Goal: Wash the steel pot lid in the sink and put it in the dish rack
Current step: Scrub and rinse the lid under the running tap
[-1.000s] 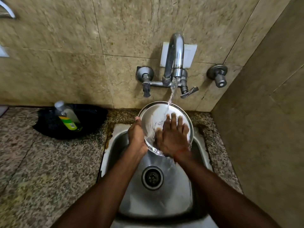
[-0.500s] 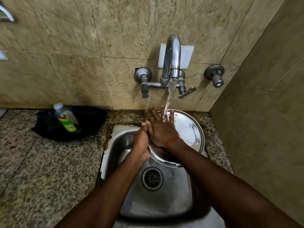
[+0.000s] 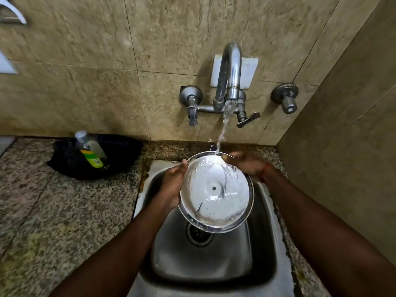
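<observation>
Right now you are holding the steel pot lid (image 3: 216, 196) above the sink (image 3: 214, 262), tilted so its far edge sits highest and its near edge hangs over the drain (image 3: 198, 236), part of which it hides. Your left hand (image 3: 172, 182) grips the lid's left rim, thumb on the face near the top edge. Your right hand (image 3: 249, 166) clasps the upper right rim, its thumb on the edge and its fingers hidden behind the metal. The face with the small centre dot is turned up toward you. The tap (image 3: 230, 67) is running, and its water stream (image 3: 222, 129) lands on the far edge of the lid between your hands. A sheet of water spreads and ripples across the shiny face. The sink basin itself holds nothing but wet steel around the drain. To the left, on the granite counter (image 3: 53, 211), a dark shallow container (image 3: 120, 159) sits against the wall. A clear bottle (image 3: 92, 152) with a green label leans inside it, and whether the dark thing is a pan or a cloth you cannot tell.
</observation>
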